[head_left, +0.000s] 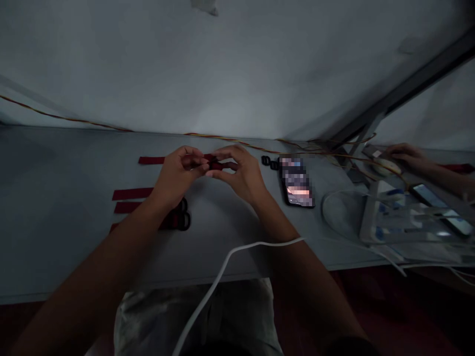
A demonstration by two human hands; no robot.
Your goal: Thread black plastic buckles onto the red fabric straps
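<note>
Strap of red woven webbing [213,162] pinched betw. L hand [177,173] & R hand [240,173]; black plastic rings [270,162] nearby

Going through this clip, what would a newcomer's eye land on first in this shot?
The left hand and right hand draw the eye first, meeting at the middle of the grey table around a small dark red strap. To their right lies a smartphone with a pixelated screen, and to their left lie more red straps. At the far right, another person's hand reaches in.
</note>
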